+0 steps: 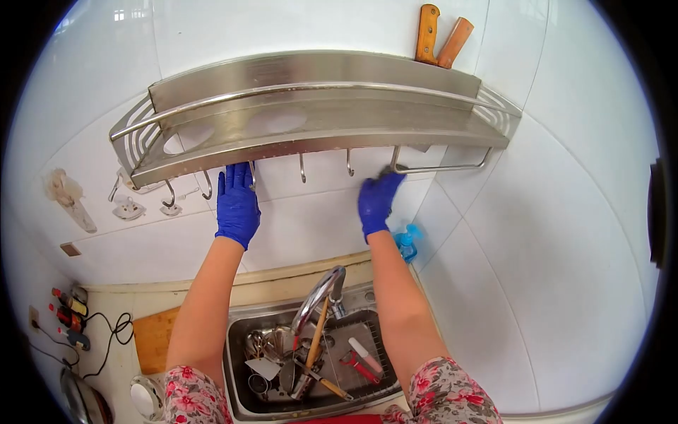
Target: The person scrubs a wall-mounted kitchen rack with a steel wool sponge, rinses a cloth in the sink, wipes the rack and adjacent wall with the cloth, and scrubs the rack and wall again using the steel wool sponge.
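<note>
My left hand [239, 205], in a blue glove, reaches up beneath the metal wall shelf [318, 145]. Its fingers are stretched out against the tiled wall, their tips partly hidden by the shelf's front edge and a hook [252, 175]. Also gloved in blue, my right hand [380, 201] is bent and slightly blurred under the shelf's right part. A small dark thing [393, 170] shows at its fingers, beside the towel bar [445, 169]; its kind is unclear. Several hooks hang from the shelf between and beside my hands.
Below is a sink [236, 385] full of utensils, with a curved faucet [319, 293] over it. A blue pump bottle [407, 244] stands in the right corner. Two wooden handles [427, 34] stick up behind the shelf. Left are a cutting board [152, 339], bottles [69, 314] and a cable.
</note>
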`<action>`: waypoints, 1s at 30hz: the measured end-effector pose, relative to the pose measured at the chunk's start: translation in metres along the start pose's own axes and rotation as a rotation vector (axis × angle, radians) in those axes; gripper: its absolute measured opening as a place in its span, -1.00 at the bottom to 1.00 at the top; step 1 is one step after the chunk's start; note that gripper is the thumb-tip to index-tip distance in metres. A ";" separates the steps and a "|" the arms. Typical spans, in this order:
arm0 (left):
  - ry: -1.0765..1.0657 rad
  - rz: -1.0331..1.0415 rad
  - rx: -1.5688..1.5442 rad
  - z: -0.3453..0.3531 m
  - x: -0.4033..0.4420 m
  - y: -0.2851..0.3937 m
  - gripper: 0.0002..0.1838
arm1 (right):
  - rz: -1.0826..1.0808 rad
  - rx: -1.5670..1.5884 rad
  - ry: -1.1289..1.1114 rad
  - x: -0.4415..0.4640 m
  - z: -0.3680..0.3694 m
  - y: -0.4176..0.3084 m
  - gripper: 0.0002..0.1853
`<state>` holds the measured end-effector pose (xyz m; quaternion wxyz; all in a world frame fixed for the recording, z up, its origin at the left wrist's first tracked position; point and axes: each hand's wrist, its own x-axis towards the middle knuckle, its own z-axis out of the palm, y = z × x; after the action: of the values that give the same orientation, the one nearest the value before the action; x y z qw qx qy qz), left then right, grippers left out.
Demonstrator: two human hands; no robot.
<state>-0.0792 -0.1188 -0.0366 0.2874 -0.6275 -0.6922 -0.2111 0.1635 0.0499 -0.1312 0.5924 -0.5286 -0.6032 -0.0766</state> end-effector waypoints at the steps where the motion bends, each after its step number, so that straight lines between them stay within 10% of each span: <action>1: -0.042 -0.014 -0.014 -0.004 0.000 0.002 -0.14 | -0.106 -0.006 -0.044 0.000 -0.003 -0.019 -0.28; 15: -0.038 -0.209 0.010 -0.006 -0.035 -0.058 -0.10 | -1.053 0.385 -0.049 -0.009 0.017 -0.238 -0.71; 22: -0.020 -0.218 -0.027 -0.007 -0.038 -0.062 -0.11 | -0.518 0.109 -0.222 0.054 -0.012 -0.167 -0.76; 24: -0.034 -0.213 -0.048 -0.005 -0.038 -0.065 -0.06 | -0.539 0.089 0.097 0.055 -0.010 -0.145 -0.75; 30: -0.035 -0.183 -0.007 -0.010 -0.041 -0.067 0.00 | -0.504 0.109 -0.065 0.031 0.007 -0.222 -0.64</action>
<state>-0.1426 -0.1647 -0.0519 0.2526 -0.5661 -0.7509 -0.2278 0.0055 -0.0234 0.0096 0.5624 -0.3309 -0.7380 -0.1721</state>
